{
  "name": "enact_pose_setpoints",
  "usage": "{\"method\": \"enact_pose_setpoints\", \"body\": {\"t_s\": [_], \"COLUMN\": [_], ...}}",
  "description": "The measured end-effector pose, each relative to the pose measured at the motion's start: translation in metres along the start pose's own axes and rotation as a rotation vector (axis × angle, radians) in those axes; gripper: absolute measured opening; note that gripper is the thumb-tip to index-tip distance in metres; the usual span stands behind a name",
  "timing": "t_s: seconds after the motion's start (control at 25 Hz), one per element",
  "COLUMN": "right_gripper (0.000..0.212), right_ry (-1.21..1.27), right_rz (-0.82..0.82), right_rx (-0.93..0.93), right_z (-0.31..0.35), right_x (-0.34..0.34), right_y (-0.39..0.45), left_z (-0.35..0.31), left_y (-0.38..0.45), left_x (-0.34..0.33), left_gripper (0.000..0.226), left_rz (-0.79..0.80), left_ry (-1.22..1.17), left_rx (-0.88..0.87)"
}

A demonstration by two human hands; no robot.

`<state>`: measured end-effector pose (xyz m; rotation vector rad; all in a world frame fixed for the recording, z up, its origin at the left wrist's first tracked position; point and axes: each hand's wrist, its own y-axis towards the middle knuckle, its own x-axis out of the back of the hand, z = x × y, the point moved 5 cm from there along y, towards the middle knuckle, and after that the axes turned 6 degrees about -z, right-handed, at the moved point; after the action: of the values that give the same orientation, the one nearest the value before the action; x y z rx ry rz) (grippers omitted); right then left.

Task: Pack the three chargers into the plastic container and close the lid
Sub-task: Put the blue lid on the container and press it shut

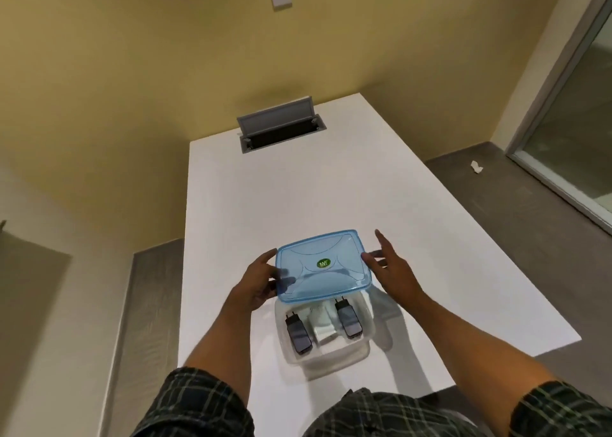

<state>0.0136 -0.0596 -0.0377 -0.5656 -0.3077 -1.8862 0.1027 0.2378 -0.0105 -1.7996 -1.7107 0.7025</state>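
Observation:
A clear plastic container stands on the white table near its front edge. Inside lie a black charger on the left, a white charger in the middle and another black charger on the right. A translucent blue lid with a green sticker hangs tilted over the container's far half, leaving the near half uncovered. My left hand grips the lid's left edge. My right hand touches its right edge with the fingers spread.
The white table stretches away to a yellow wall. An open grey cable hatch is set into its far end. Grey floor and a glass door lie to the right.

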Motion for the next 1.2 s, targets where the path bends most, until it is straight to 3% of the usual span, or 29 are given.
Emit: {"method": "enact_pose_setpoints", "body": {"t_s": [0.12, 0.28, 0.44, 0.72, 1.2], "right_gripper": [0.054, 0.048, 0.047, 0.058, 0.088], "right_ry": [0.042, 0.041, -0.044, -0.178, -0.273], "right_rz": [0.194, 0.240, 0.250, 0.298, 0.417], "right_rx": [-0.028, -0.015, -0.020, 0.032, 0.104], "right_z": [-0.007, -0.016, -0.029, -0.030, -0.032], "right_x": [-0.017, -0.027, -0.025, -0.029, -0.027], "right_y": [-0.005, -0.015, -0.020, -0.025, -0.025], "left_z": [0.023, 0.038, 0.048, 0.051, 0.059], "left_y": [-0.005, -0.012, -0.019, -0.018, -0.017], "left_x": [0.014, 0.024, 0.026, 0.025, 0.030], "left_gripper": [0.067, 0.070, 0.067, 0.059, 0.079], "left_rz": [0.007, -0.069, -0.076, -0.106, -0.046], "left_ry": [0.126, 0.570, 0.826, 0.957, 1.156], "left_rx": [-0.003, -0.149, -0.226, -0.348, -0.448]}}
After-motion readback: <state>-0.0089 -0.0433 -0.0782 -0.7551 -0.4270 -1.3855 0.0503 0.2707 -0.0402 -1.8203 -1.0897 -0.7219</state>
